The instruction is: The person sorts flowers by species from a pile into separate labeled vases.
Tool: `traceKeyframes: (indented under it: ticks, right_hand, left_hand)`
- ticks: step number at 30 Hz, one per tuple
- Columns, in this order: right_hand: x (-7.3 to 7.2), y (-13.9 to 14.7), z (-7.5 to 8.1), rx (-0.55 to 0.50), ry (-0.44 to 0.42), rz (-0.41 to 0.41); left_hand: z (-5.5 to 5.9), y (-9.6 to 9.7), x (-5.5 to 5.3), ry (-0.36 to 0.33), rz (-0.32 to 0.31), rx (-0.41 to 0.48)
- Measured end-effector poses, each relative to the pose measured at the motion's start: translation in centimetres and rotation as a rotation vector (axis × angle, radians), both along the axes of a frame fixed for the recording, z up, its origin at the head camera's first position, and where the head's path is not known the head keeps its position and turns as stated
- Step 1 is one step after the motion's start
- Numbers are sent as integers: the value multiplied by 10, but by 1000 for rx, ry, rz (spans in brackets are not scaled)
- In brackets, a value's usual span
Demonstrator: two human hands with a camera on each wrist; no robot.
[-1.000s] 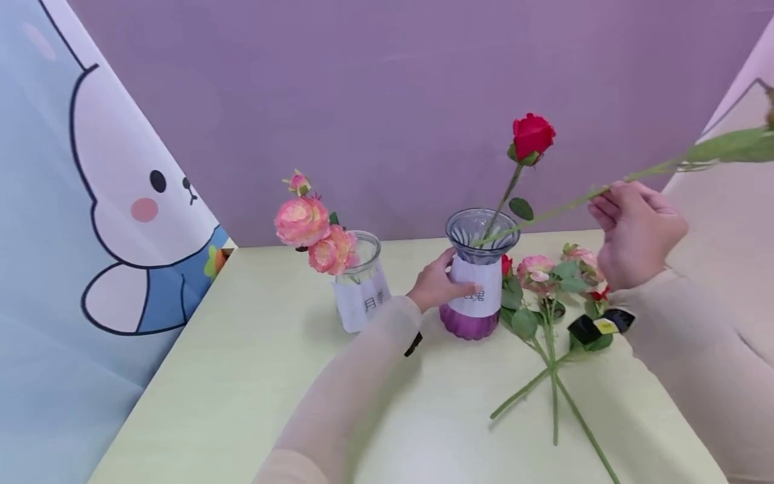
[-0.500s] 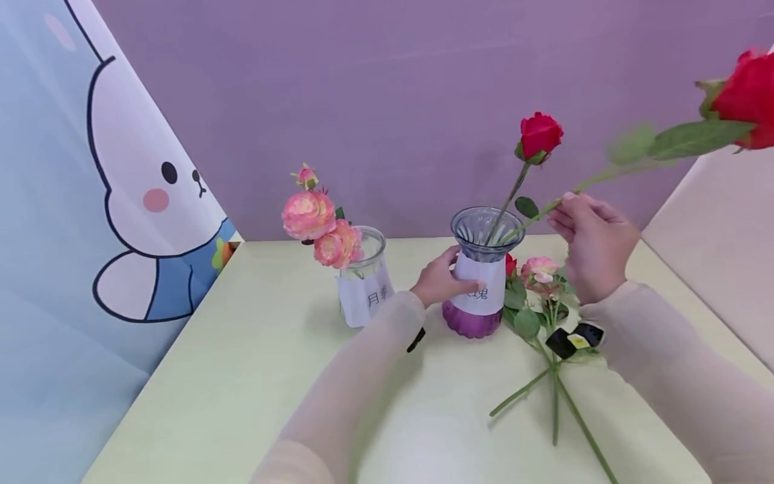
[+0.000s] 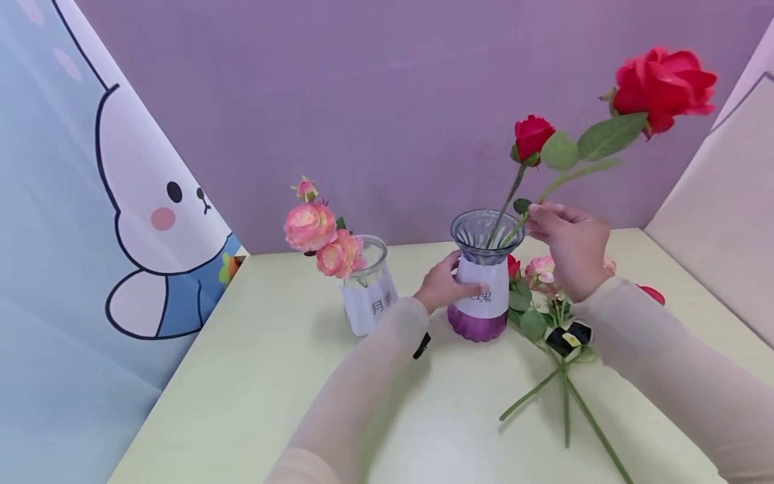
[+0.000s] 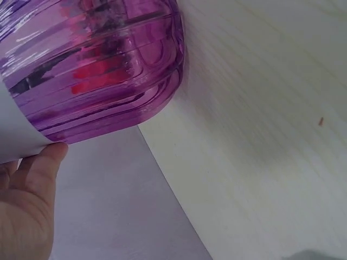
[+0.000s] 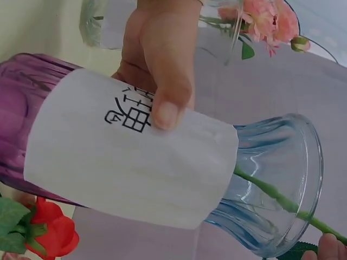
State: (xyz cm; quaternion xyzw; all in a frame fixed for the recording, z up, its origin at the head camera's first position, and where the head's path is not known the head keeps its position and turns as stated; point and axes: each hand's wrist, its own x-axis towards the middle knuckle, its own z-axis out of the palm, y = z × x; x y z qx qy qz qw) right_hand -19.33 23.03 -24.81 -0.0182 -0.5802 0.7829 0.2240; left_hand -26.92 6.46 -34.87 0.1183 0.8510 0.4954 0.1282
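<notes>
My left hand point(image 3: 446, 288) grips the labelled glass vase point(image 3: 482, 319), its thumb across the white paper label in the right wrist view. The vase is purple below and bluish at its flared rim, and stands upright. One red rose point(image 3: 532, 138) leans in it. My right hand point(image 3: 577, 250) pinches the green stem of a larger red rose point(image 3: 662, 87) just right of the rim. That rose tilts up to the right, and its stem's lower part shows inside the vase neck in the right wrist view.
Left of the vase stands a clear glass jar point(image 3: 370, 296) with a label and pink roses point(image 3: 310, 227). Several more flowers point(image 3: 539, 272) lie on the table point(image 3: 290, 376) under my right forearm, stems crossing toward the front. A purple wall point(image 3: 363, 121) closes the back.
My right hand has moved left toward the vase, bringing the larger rose's bloom into view and sliding its stem farther into the neck. The left hand keeps its grip.
</notes>
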Motion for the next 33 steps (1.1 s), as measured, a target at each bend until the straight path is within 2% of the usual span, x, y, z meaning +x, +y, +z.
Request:
traceKeyframes:
  ticks: [2, 9, 12, 18, 22, 24, 28, 33]
  right_hand:
    - [-2, 0, 0, 72, -22, 10]
    - [-4, 1, 7, 583, -190, -43]
    - [-6, 2, 8, 685, -200, -74]
    - [-8, 5, 1, 804, -172, -112]
    - [-5, 13, 0, 822, -156, -76]
    - [-3, 20, -2, 799, -142, -42]
    - [2, 34, -6, 776, -159, 27]
    - [9, 60, -13, 892, -260, 85]
  left_hand:
    - [-2, 0, 1, 1, 1, 9]
    - [-3, -1, 0, 19, -17, 28]
    - [-3, -2, 1, 14, -20, 30]
    - [-7, -7, 1, 12, -21, 13]
    - [-8, -5, -1, 19, -31, 5]
    - [-8, -3, -1, 18, -35, 8]
    - [-6, -2, -1, 23, -28, 21]
    - [-6, -2, -1, 33, -22, 35]
